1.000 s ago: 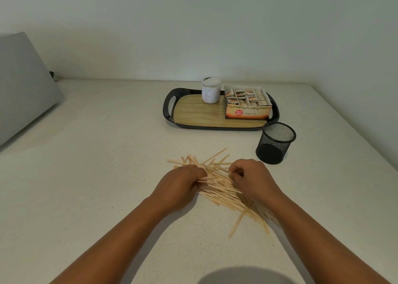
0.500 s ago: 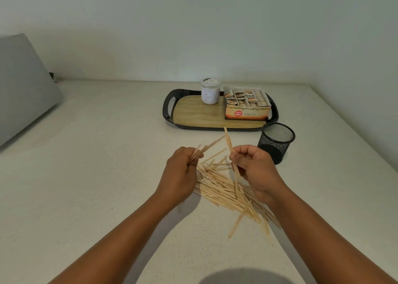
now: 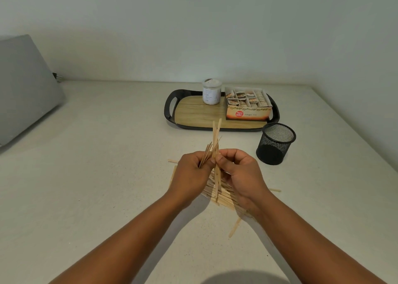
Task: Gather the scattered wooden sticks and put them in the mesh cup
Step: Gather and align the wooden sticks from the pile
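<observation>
Pale wooden sticks [image 3: 221,195] lie in a loose pile on the white counter, partly hidden under my hands. My left hand [image 3: 190,177] is closed around a small fan of sticks [image 3: 207,152]. Right beside it, my right hand [image 3: 241,173] pinches a few upright sticks [image 3: 216,137] that rise above both hands. The two hands touch above the pile. The black mesh cup [image 3: 275,143] stands upright to the right of my hands, apart from them, and looks empty.
A black tray with a wood-look base [image 3: 193,113] sits behind the pile, carrying a white jar [image 3: 211,91] and an open box of tea sachets [image 3: 247,103]. A grey slanted object [image 3: 23,85] stands at the far left. Walls close the back and right.
Both hands rose from the pile holding sticks and came together. The right hand's sticks turned upright and moved left against the left hand's bundle.
</observation>
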### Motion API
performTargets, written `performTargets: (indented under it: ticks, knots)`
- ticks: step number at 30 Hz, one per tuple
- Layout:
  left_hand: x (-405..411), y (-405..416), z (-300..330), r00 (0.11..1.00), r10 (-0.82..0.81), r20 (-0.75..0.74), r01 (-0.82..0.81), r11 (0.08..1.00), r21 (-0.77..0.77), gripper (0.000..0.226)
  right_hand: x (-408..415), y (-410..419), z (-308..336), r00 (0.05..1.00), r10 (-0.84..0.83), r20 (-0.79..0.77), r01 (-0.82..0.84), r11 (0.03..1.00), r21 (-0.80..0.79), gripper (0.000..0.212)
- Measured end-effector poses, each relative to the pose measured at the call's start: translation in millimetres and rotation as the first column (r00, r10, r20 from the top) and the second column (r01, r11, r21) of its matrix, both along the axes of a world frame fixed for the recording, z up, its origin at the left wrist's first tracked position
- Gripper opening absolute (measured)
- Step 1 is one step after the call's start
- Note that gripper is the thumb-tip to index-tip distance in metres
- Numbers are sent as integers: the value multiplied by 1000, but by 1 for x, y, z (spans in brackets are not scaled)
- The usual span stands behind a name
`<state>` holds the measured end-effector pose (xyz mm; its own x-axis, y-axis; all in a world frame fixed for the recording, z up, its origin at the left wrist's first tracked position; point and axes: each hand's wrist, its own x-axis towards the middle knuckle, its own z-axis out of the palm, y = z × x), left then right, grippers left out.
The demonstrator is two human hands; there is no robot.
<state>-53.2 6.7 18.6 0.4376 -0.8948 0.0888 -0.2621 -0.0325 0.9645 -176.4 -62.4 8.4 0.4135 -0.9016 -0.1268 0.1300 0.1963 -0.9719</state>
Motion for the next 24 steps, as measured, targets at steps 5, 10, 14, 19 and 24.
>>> performTargets:
  ticks: [5,10,14,19,24]
  knots:
    - [1,0,-2,989,-26,-149,28,999,16,21,3,2,2,997,14,74,-18,999,51,16]
    - [-5,0,-6,980,-59,-189,65,998,26,27,7,8,2,998,-38,48,37,999,15,17]
    - [-5,0,-14,991,-86,-104,90,995,30,28,7,12,3,997,-67,-48,60,990,-129,14]
    - [-5,8,-26,975,-217,43,218,976,-29,31,5,14,4,997,-45,-64,28,969,-246,18]
    - [-7,10,-33,973,-209,96,218,970,-105,34,5,16,3,998,11,-59,-27,960,-280,16]
